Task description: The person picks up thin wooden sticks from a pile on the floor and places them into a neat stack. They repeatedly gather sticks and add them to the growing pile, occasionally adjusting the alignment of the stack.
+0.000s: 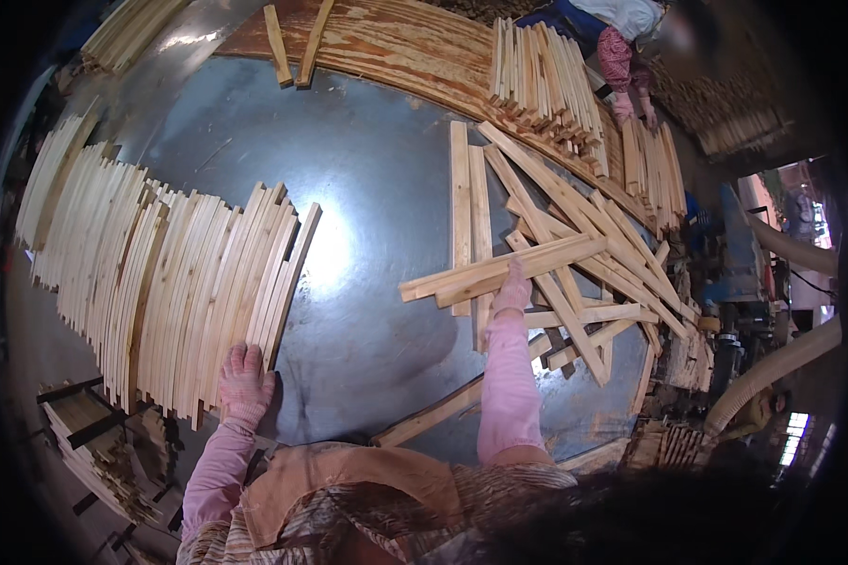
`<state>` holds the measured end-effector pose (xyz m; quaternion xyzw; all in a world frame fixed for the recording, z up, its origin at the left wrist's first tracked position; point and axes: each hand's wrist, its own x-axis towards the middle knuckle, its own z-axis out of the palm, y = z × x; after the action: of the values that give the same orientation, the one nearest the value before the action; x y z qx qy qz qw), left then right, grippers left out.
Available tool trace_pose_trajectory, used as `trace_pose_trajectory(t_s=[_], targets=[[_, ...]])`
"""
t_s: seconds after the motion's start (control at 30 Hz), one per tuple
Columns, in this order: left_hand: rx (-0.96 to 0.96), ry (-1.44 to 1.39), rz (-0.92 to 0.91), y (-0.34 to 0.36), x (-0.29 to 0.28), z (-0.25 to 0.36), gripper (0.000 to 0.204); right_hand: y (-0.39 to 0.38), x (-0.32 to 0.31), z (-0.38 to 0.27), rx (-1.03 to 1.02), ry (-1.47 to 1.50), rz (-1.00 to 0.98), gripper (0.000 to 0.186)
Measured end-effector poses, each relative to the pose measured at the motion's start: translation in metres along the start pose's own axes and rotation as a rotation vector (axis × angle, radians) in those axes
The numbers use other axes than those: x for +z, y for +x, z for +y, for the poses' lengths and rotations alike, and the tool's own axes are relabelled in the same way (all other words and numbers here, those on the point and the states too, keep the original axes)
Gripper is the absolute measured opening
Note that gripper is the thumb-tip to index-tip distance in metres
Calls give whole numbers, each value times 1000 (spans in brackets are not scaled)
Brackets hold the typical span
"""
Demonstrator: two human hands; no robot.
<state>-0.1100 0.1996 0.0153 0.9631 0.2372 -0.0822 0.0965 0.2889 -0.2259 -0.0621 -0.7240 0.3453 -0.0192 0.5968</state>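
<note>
On metal table (377, 188) | right hand (513, 294) grips wooden slats (499, 268) | left hand (245, 379) flat

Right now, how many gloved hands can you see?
3. The left hand rests at the near end of the lined-up slats. The right hand grips two slats. A co-worker's hand is at the top; another may be hidden.
</note>
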Motion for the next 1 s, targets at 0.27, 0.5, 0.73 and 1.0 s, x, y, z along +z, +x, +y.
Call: trace_pose_trajectory(t_s=[0.27,0.5,0.73,1.0], targets=[[269,-567,-169,85,-44,170,75,-143,54,14,-264,-2,-286,53],[-69,-791,-435,77,-7,197,84,-228,62,34,-39,-4,-593,62],[163,-80,-93,13,25,142,78,-301,64,97,-409,-573,-901,69],[-9,-27,-378,-1,16,157,116,-155,91,-11,-766,-1111,-162,97]])
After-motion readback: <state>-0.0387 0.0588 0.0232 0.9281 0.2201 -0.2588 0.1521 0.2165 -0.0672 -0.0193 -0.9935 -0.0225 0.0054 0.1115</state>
